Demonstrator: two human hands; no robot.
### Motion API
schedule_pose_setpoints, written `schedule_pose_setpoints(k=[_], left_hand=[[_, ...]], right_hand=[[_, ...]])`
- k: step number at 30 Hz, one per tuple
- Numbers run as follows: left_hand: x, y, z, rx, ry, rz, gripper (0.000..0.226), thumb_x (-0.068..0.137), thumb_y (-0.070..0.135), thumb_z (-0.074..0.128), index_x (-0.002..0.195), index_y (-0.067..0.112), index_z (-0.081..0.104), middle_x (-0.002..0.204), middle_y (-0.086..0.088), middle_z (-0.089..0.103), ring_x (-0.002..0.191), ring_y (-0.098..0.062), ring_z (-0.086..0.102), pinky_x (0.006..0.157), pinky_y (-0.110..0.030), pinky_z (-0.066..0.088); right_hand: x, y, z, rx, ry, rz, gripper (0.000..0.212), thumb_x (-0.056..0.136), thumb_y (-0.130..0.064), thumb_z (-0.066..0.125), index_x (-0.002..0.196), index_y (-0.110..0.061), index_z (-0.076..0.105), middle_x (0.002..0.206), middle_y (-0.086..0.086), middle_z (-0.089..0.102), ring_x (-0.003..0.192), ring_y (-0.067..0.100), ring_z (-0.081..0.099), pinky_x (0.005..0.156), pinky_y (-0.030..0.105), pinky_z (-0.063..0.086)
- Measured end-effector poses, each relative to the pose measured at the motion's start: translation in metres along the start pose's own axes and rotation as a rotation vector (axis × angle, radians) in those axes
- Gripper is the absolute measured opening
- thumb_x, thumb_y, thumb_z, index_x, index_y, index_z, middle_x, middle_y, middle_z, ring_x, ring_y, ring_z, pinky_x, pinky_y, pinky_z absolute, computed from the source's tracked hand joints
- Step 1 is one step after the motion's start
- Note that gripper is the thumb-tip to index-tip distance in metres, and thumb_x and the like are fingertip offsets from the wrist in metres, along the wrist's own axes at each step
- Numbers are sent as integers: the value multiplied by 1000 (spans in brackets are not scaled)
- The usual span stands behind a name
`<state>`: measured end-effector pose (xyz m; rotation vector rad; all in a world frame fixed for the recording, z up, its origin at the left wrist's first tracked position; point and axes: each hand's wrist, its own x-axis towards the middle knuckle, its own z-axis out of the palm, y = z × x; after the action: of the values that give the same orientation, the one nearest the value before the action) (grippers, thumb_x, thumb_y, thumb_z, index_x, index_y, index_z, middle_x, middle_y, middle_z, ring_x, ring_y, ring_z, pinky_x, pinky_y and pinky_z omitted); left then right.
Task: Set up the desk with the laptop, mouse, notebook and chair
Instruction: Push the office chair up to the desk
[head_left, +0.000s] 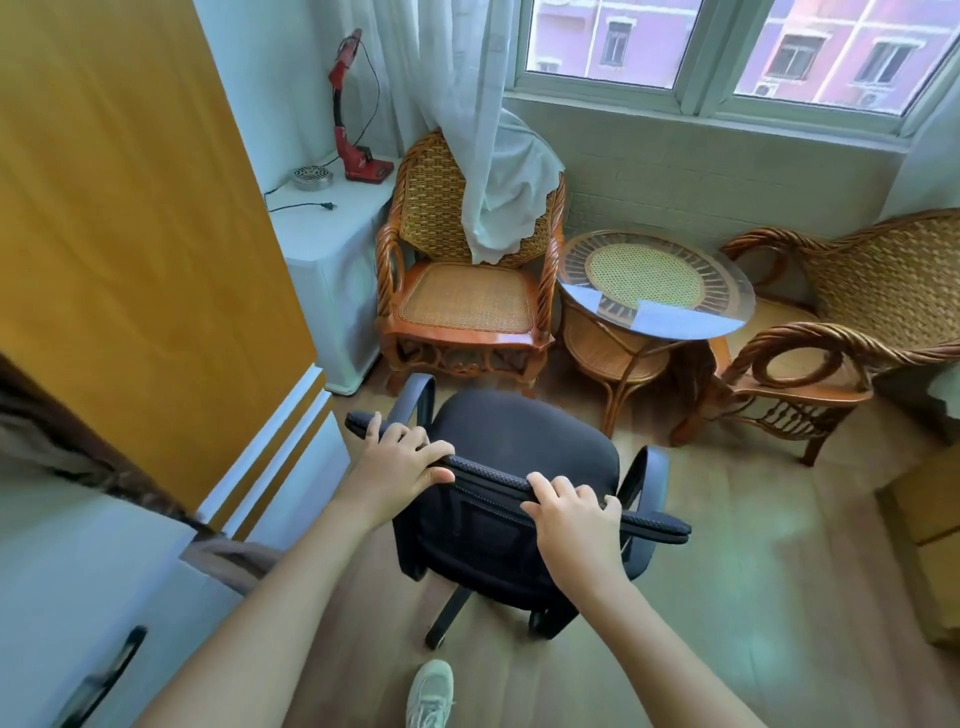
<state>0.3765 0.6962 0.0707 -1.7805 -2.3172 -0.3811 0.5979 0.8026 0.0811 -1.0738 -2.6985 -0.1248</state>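
Both hands grip the top edge of the backrest of the black fabric office chair with plastic armrests (524, 447). The left hand (400, 467) is curled over the rail toward its left end, fingers folded over the front and thumb along the near side. The right hand (576, 514) is closed over the same rail further right, knuckles up. Neither holds anything else.

The chair stands directly ahead of the person, its back toward them and its seat pointing away, toward the window. The top rail's long axis runs from upper left to lower right across the view, so the left hand reaches slightly further forward than the right. Both are on it already — neither is nearer in any useful sense. No desk, laptop, mouse or notebook shows here, so the chair probably has to be swung round and wheeled out of this corner.

By count: one office chair, two woven rattan armchairs — one by the curtain (467, 291), one at the right (852, 322) — and one round glass-topped rattan table (654, 283) between them. A pale sneaker (430, 693) shows below.
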Motion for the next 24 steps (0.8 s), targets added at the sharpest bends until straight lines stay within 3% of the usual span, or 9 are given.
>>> schedule_pose_setpoints(k=[6, 11, 16, 20, 24], left_hand=[[-65, 54, -18, 70, 5, -133, 64, 94, 64, 8, 108, 29, 60, 87, -1, 62, 83, -30, 60, 96, -68, 37], [-117, 106, -28, 134, 1, -221, 63, 94, 63, 8, 106, 29, 60, 86, -1, 61, 81, -28, 59, 94, -67, 39], [-164, 148, -37, 202, 6, -274, 49, 92, 60, 22, 103, 28, 58, 82, -1, 60, 78, -28, 60, 94, -68, 40], [-211, 183, -48, 229, 23, -309, 60, 94, 62, 13, 101, 28, 62, 82, -1, 60, 78, -27, 60, 93, -66, 42], [-259, 224, -65, 239, 32, -363, 54, 90, 60, 25, 97, 26, 66, 80, -2, 61, 75, -28, 60, 91, -66, 43]], right_hand=[[-50, 19, -17, 87, -42, -119, 22, 89, -36, 57, 108, -24, 58, 84, 1, 64, 74, 32, 59, 74, 47, 43], [-94, 37, -27, 90, -54, -196, 23, 88, -35, 58, 108, -23, 59, 83, 2, 62, 75, 32, 58, 74, 47, 43], [-139, 47, -47, 120, -164, -248, 29, 96, -38, 42, 121, -27, 50, 95, 1, 60, 89, 30, 55, 82, 45, 39], [-187, 48, -58, 131, -151, -276, 26, 93, -35, 50, 117, -27, 54, 90, 1, 61, 84, 31, 57, 81, 48, 40], [-239, 54, -65, 105, -65, -323, 26, 82, -29, 68, 105, -24, 59, 75, 1, 61, 70, 32, 59, 74, 49, 44]])
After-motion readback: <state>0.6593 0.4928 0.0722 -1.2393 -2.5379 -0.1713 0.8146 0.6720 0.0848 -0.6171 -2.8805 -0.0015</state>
